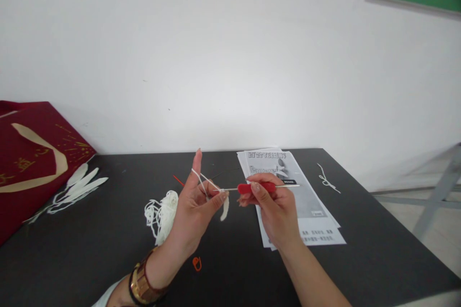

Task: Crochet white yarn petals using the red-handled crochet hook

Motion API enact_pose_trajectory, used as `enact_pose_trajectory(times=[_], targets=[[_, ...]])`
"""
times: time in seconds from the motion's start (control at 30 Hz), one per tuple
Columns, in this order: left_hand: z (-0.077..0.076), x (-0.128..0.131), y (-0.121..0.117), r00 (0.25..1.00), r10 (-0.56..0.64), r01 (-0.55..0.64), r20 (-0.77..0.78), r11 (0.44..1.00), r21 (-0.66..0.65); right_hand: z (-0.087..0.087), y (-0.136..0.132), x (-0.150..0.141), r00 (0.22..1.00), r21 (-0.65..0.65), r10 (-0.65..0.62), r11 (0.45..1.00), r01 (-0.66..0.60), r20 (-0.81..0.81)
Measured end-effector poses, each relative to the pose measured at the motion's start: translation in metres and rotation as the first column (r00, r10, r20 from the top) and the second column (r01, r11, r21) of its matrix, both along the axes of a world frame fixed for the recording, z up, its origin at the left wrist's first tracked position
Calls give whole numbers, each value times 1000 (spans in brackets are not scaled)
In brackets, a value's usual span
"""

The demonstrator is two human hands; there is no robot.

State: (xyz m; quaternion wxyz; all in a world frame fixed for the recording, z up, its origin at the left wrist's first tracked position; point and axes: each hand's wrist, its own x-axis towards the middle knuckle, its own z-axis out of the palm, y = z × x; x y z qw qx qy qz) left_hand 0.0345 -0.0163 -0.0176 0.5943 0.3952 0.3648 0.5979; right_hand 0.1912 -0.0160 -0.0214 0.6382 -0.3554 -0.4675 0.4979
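My left hand pinches a small white crocheted piece between thumb and fingers. Its index finger points up, with white yarn looped around it and running down to the piece. In my right hand is a crochet hook with a red grip, held level. The hook's metal shaft reaches left to the crocheted piece at my left fingertips; its tip is hidden in the stitches. A loose bundle of white yarn lies on the table just left of my left wrist.
Printed sheets lie under and beyond my right hand. An orange stitch marker is near the front of the black table. Finished white petal-like pieces rest by a dark red bag at left. A short knotted yarn lies at right.
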Motion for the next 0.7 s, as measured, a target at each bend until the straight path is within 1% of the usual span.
enact_pose_trajectory(times=[0.03, 0.07, 0.1, 0.13, 0.2, 0.23, 0.27, 0.3, 0.33, 0.37, 0.4, 0.5, 0.6, 0.67, 0.7], targets=[[0, 0, 0, 1000, -1, 1, 16, 1000, -25, -1, -2, 0, 992, 77, -48, 996, 40, 112], [1, 0, 0, 999, -6, 8, 43, 999, -51, -1, -4, 0, 968, 182, -102, 981, 60, 227], [2, -1, 1, 997, -15, 21, 76, 997, -77, -2, -6, 0, 929, 301, -158, 952, 53, 334], [3, -2, 1, 993, -32, 44, 113, 994, -102, -3, -8, 0, 879, 422, -215, 906, 17, 425], [4, -4, 3, 979, -92, 119, 181, 983, -142, -5, -12, 1, 789, 612, -319, 786, -89, 525], [5, -6, 3, 968, -134, 167, 211, 974, -151, -7, -13, 2, 755, 671, -360, 728, -139, 548], [5, -8, 4, 955, -178, 218, 236, 964, -156, -8, -14, 2, 729, 708, -391, 682, -180, 562], [6, -10, 5, 941, -219, 263, 258, 953, -149, -9, -15, 3, 716, 728, -405, 652, -210, 569], [6, -12, 6, 928, -252, 299, 274, 943, -144, -10, -15, 3, 721, 732, -395, 643, -226, 569], [7, -14, 7, 919, -276, 324, 283, 936, -139, -11, -15, 3, 743, 719, -364, 659, -220, 561], [7, -16, 8, 912, -292, 341, 288, 930, -137, -11, -16, 3, 780, 695, -321, 693, -193, 537], [12, -21, 9, 912, -316, 355, 261, 928, -118, -8, -15, -1, 905, 561, -172, 824, -85, 390], [18, -23, 7, 941, -303, 314, 148, 948, -55, -5, -11, -5, 966, 409, -37, 910, -73, 256], [20, -21, 5, 959, -273, 276, 79, 961, -30, -5, -9, -7, 988, 297, 45, 951, -87, 145], [20, -20, 4, 964, -257, 259, 61, 965, -27, -6, -8, -8, 993, 245, 64, 966, -86, 96]])
